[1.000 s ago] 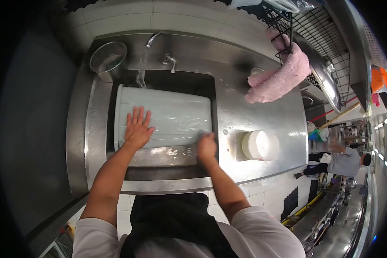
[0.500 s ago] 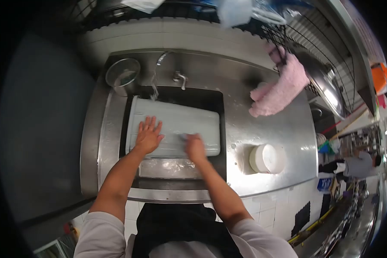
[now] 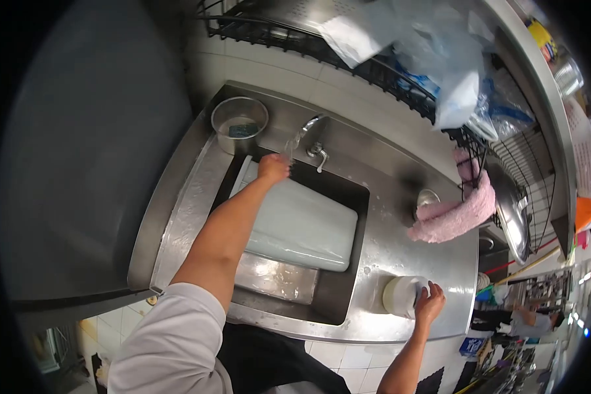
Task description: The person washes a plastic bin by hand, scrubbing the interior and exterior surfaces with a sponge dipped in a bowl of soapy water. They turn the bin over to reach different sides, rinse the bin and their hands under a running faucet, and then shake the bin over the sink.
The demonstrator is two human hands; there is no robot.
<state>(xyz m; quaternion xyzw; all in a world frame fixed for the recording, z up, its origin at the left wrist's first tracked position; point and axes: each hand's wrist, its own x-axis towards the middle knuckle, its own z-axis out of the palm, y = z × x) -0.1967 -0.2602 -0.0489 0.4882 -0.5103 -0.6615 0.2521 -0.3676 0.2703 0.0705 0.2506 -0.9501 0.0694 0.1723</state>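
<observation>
A pale grey plastic bin (image 3: pixel 302 223) lies on its side in the sink (image 3: pixel 335 299), its surface wet. My left hand (image 3: pixel 274 168) is over the bin's upper left end, at the stream from the running faucet (image 3: pixel 314 121); its fingers look bent, but blur and water hide whether they hold anything. On the counter to the right stands a round white tub (image 3: pixel 398 295). My right hand (image 3: pixel 430 303) is at the tub's opening, fingers closed on a small greyish scrubbing pad that is mostly hidden.
A metal pot (image 3: pixel 239 141) with a dark green pad (image 3: pixel 243 129) inside stands behind the sink's left corner. A pink towel (image 3: pixel 458 213) hangs from the wire rack at right, near a metal lid (image 3: pixel 511 213). Plastic bags (image 3: pixel 433 52) fill the shelf above. Another person (image 3: pixel 524 322) stands far right.
My left hand has lifted off the bin's side and gone up to the water stream. My right hand has moved from the bin to the white tub. The view has turned and shifted.
</observation>
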